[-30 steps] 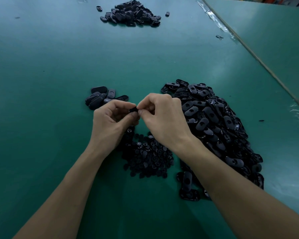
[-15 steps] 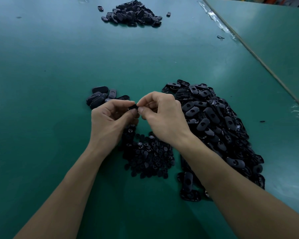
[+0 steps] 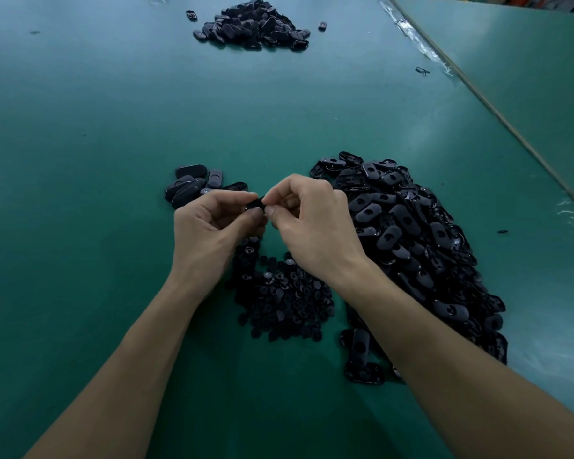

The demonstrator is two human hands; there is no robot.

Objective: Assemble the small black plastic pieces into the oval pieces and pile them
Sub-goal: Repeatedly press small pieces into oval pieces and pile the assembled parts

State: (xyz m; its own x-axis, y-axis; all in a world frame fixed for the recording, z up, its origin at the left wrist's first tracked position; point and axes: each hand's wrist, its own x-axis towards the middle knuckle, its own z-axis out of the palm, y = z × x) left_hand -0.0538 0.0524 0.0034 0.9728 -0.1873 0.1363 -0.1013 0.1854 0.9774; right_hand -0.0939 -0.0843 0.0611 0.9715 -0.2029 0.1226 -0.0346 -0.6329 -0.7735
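My left hand (image 3: 209, 230) and my right hand (image 3: 315, 223) meet above the green table (image 3: 80, 160), both pinching one black oval piece (image 3: 254, 204) between fingertips; most of it is hidden by my fingers. Whether a small piece sits in it cannot be seen. Below my hands lies a heap of small black pieces (image 3: 285, 296). A large heap of oval pieces (image 3: 418, 240) spreads to the right. A small pile of oval pieces (image 3: 193, 185) lies just beyond my left hand.
Another pile of black pieces (image 3: 252, 26) sits at the far edge, with a stray piece (image 3: 322, 25) beside it. A seam with clear tape (image 3: 415, 34) runs diagonally at the right, where a second green surface (image 3: 527, 77) begins.
Both hands stay together on the same piece, with only slight finger movement; the piles have not moved.
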